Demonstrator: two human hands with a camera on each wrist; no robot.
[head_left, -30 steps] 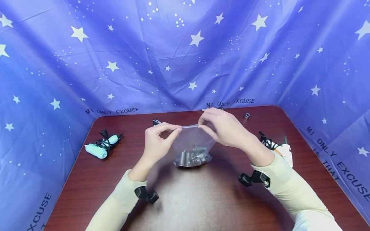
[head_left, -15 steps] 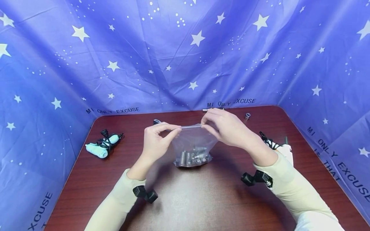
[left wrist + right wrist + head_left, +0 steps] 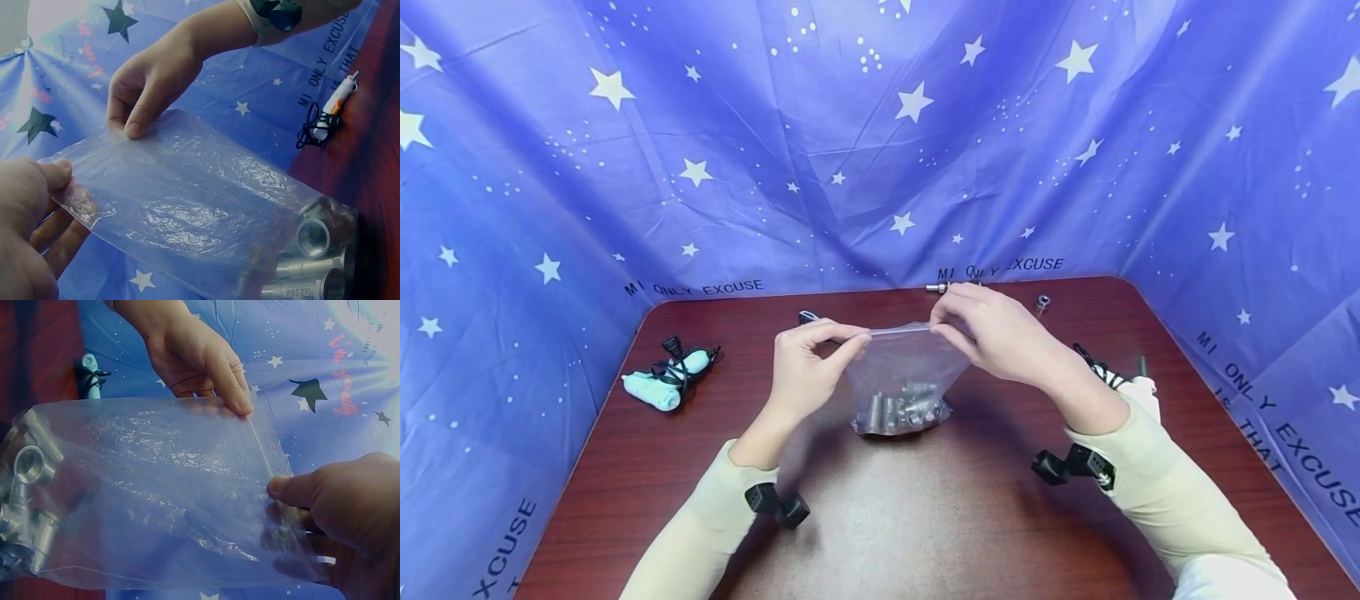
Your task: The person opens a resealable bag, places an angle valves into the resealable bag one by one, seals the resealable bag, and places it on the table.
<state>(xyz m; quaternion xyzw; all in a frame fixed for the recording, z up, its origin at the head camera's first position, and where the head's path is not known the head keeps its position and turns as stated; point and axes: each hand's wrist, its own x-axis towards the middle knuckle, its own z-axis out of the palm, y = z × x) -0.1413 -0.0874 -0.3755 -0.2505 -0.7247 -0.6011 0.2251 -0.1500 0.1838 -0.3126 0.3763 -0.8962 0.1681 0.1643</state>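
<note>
A clear zip-lock bag (image 3: 898, 358) stands upright on the table, its bottom bulging with several metal fittings (image 3: 895, 410). Close up in the left wrist view, the fittings (image 3: 312, 237) look like short silvery sockets or tubes, one bearing stamped figures. My left hand (image 3: 808, 362) pinches the left end of the bag's top edge between thumb and fingers. Further right on the same strip, my right hand (image 3: 1000, 337) pinches the seal, thumb on the near side. In the right wrist view the seal line (image 3: 261, 447) runs taut between both hands.
A light blue tool with a black cord (image 3: 658, 387) lies at the left. At the right is a white tool (image 3: 1142, 396) with a cord, partly behind my sleeve. Small metal pieces (image 3: 1042, 302) lie near the back edge. A starry blue curtain (image 3: 850, 150) surrounds the table.
My right hand has slid a little to the right along the bag's top edge, so more of the strip shows between the hands. The left hand stays almost still.
</note>
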